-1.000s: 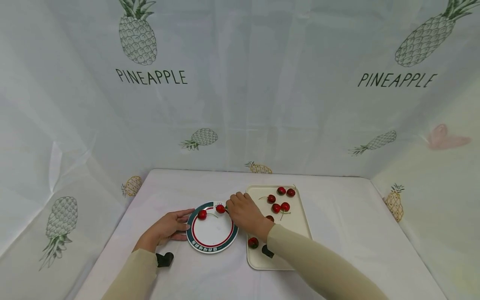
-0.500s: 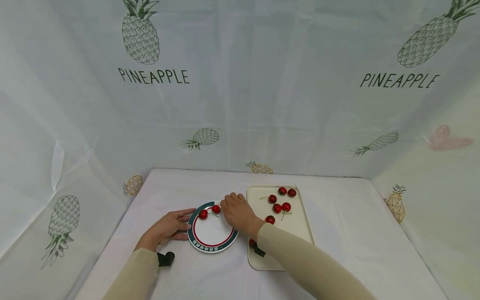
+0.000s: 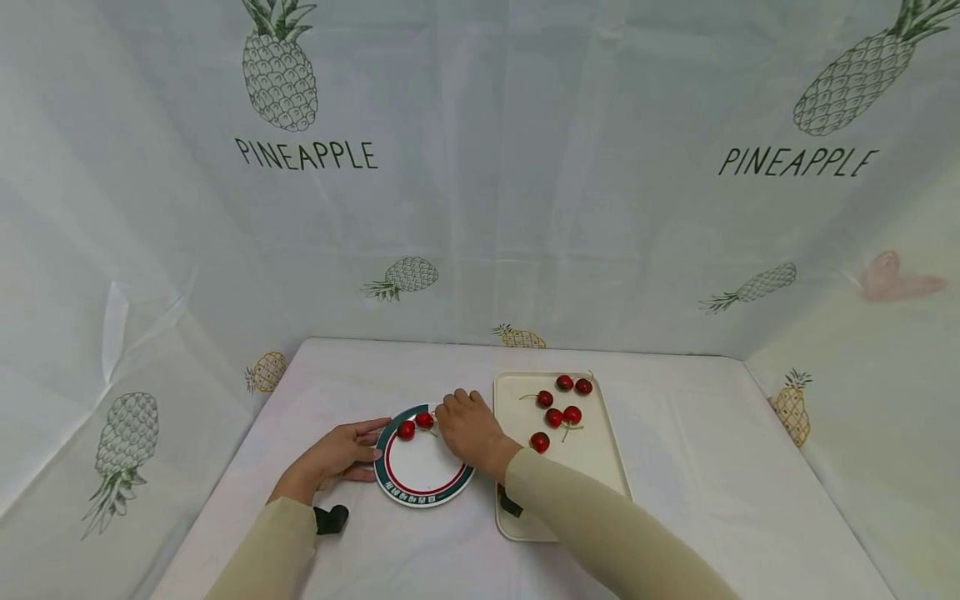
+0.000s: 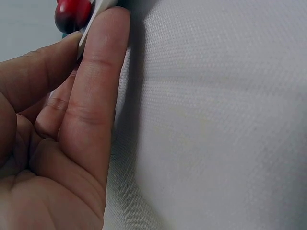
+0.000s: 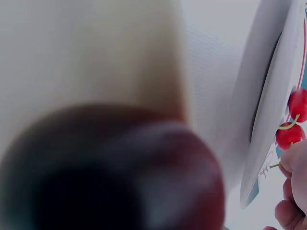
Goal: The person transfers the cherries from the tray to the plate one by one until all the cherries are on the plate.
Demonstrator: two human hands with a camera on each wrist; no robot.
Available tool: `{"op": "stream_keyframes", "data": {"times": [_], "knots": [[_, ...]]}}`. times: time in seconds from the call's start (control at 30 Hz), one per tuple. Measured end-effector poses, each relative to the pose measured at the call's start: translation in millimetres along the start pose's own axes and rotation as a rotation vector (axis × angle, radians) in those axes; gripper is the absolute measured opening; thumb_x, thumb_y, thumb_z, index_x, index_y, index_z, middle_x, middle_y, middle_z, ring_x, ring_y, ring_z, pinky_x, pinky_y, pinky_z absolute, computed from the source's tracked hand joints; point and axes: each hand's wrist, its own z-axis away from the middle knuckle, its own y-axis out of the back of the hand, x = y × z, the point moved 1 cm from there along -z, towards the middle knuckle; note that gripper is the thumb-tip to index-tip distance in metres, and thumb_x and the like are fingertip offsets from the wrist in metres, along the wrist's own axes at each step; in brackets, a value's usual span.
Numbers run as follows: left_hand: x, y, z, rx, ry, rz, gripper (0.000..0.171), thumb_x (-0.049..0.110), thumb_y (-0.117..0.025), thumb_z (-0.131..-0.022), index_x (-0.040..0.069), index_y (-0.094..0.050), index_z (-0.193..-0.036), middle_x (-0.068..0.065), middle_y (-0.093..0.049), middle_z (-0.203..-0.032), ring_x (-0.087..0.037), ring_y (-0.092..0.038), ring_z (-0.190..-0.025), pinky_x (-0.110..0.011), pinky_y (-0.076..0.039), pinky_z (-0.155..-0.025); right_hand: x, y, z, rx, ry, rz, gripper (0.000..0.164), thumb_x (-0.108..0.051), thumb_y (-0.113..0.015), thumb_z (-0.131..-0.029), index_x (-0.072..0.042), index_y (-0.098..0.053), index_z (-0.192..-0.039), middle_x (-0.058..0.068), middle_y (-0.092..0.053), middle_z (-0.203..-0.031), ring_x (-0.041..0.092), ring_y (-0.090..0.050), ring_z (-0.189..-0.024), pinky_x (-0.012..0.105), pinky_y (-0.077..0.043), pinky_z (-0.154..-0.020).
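Note:
My left hand (image 3: 337,454) pinches the left rim of a round white plate (image 3: 427,467) with a dark green border and red ring. In the left wrist view the thumb lies on top and a finger (image 4: 93,86) runs underneath. My right hand (image 3: 472,429) is over the plate's upper right side, its fingers pinching the stem of a red cherry (image 3: 424,420). That stem pokes out past the fingertips in the right wrist view, where the held cherry (image 5: 290,135) sits right beside another cherry (image 5: 300,105) with a curved green stem.
A cream rectangular tray (image 3: 596,467) stands right of the plate, holding several cherries (image 3: 554,417). My right forearm crosses its lower part. One dark cherry (image 5: 192,182) looms blurred and close in the right wrist view. Pineapple-print cloth (image 3: 480,208) hangs behind the white-covered table (image 3: 690,450).
My right hand has moved left over the plate, bringing its cherry up beside the other one. The right forearm now hides the tray's lowest cherry. My left hand stays on the rim.

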Motion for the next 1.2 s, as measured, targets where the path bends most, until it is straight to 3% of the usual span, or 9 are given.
{"op": "stream_keyframes", "data": {"times": [0.27, 0.57, 0.87, 1.2], "knots": [[-0.5, -0.6, 0.7, 0.003, -0.011, -0.010, 0.064, -0.005, -0.066, -0.099, 0.011, -0.049, -0.158, -0.024, -0.054, -0.155, -0.025, -0.077, -0.092, -0.043, -0.067, -0.078, 2.1, 2.0, 3.6, 0.007, -0.006, 0.007, 0.029, -0.034, -0.059, -0.107, -0.013, -0.065, -0.128, 0.001, -0.065, -0.112, 0.020, -0.052, -0.105, 0.032, -0.051, -0.094], [1.2, -0.7, 1.5, 0.012, 0.000, -0.020, 0.065, -0.004, -0.066, -0.099, 0.012, -0.047, -0.159, -0.023, -0.051, -0.157, -0.024, -0.076, -0.090, -0.042, -0.067, -0.078, 11.5, 13.5, 22.5, 0.088, 0.011, 0.044, 0.026, -0.038, -0.060, -0.106, -0.016, -0.064, -0.118, -0.001, -0.062, -0.103, 0.019, -0.051, -0.098, 0.030, -0.047, -0.085], [-2.3, -0.9, -0.7, 0.020, 0.002, -0.024, 0.065, -0.004, -0.067, -0.099, 0.013, -0.048, -0.159, -0.024, -0.051, -0.158, -0.024, -0.076, -0.091, -0.042, -0.067, -0.080, 39.7, 23.4, 56.8, 0.098, -0.026, 0.002, 0.029, -0.037, -0.069, -0.102, -0.013, -0.064, -0.118, 0.002, -0.063, -0.107, 0.022, -0.052, -0.101, 0.034, -0.050, -0.088], [-4.0, 0.0, -3.9, 0.029, 0.001, -0.009, 0.064, -0.005, -0.067, -0.098, 0.013, -0.051, -0.158, -0.023, -0.052, -0.157, -0.025, -0.076, -0.093, -0.043, -0.067, -0.080, 82.3, 16.5, 105.8, 0.259, -0.082, -0.031, 0.024, -0.029, -0.075, -0.097, -0.009, -0.062, -0.099, 0.005, -0.058, -0.090, 0.024, -0.050, -0.086, 0.036, -0.044, -0.073]]}}
